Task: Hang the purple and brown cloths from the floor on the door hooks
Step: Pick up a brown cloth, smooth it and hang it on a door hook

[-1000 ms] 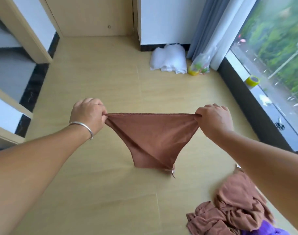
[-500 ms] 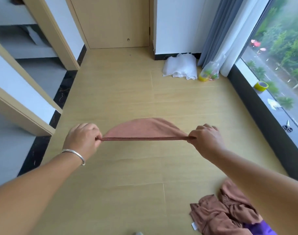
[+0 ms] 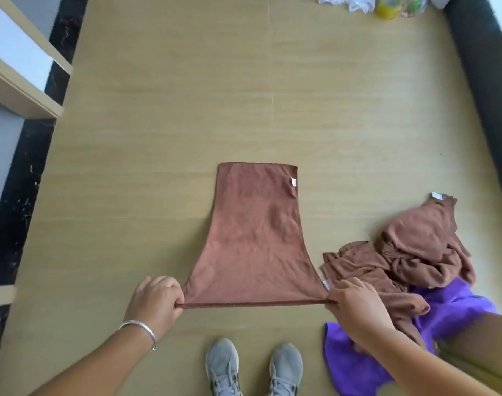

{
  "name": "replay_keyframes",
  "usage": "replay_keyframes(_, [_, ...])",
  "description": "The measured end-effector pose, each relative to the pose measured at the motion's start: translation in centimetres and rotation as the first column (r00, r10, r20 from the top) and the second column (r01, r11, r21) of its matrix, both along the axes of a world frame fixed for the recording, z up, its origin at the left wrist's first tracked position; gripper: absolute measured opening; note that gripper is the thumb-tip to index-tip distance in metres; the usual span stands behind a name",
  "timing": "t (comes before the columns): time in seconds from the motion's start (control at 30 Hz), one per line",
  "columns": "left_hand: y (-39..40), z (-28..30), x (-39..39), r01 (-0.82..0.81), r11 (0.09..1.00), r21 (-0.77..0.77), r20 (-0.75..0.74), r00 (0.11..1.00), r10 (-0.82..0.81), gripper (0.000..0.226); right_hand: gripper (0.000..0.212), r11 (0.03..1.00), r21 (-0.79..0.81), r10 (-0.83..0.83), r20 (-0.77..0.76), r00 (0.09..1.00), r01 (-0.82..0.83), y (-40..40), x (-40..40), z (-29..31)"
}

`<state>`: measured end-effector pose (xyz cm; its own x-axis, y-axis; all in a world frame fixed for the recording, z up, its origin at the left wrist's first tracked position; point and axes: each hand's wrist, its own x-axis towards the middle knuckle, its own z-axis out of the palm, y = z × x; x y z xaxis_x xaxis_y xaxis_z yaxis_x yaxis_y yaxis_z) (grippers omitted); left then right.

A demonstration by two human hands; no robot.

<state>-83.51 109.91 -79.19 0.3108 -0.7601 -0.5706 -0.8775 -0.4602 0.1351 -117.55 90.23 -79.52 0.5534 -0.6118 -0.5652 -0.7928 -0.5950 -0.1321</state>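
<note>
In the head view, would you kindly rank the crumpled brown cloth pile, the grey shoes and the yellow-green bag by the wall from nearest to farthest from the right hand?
1. Crumpled brown cloth pile: right beside the right hand, on the floor.
2. Grey shoes: below the hand, toward the left.
3. Yellow-green bag: far off at the top edge.

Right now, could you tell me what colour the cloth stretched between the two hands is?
Brown, a reddish brown: the held cloth, seen in the head view.

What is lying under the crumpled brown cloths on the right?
A purple cloth shows from beneath the crumpled brown cloths, spreading toward the person's right hand. How far it reaches under the pile is hidden, as is anything else there. Wooden floor surrounds it.
</note>
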Motion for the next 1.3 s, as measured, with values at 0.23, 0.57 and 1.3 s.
replay_keyframes(0.23, [-1.5, -8.0, 0.4, -0.133, 0.99, -0.054, 0.032, 0.99, 0.134, 0.006, 0.02, 0.994, -0.083, -0.068, 0.041, 0.997, 0.072, -2.0, 0.7, -8.4])
replay_keyframes(0.57, [-15.1, -26.1, 7.2, -0.387, 0.873, -0.298, -0.089, 0.922, 0.378, 0.004, 0.026, 0.922, -0.2, -0.298, 0.178, 0.938, 0.331, -13.1, 6.5, -25.0])
replay_keyframes(1.3, [-12.3, -42.5, 3.5, 0.403, 0.897, -0.182, 0.245, 0.902, -0.355, 0.078, 0.067, 0.904, -0.299, 0.364, 0.164, 0.917, -0.306, -12.4, 8.3, -42.3])
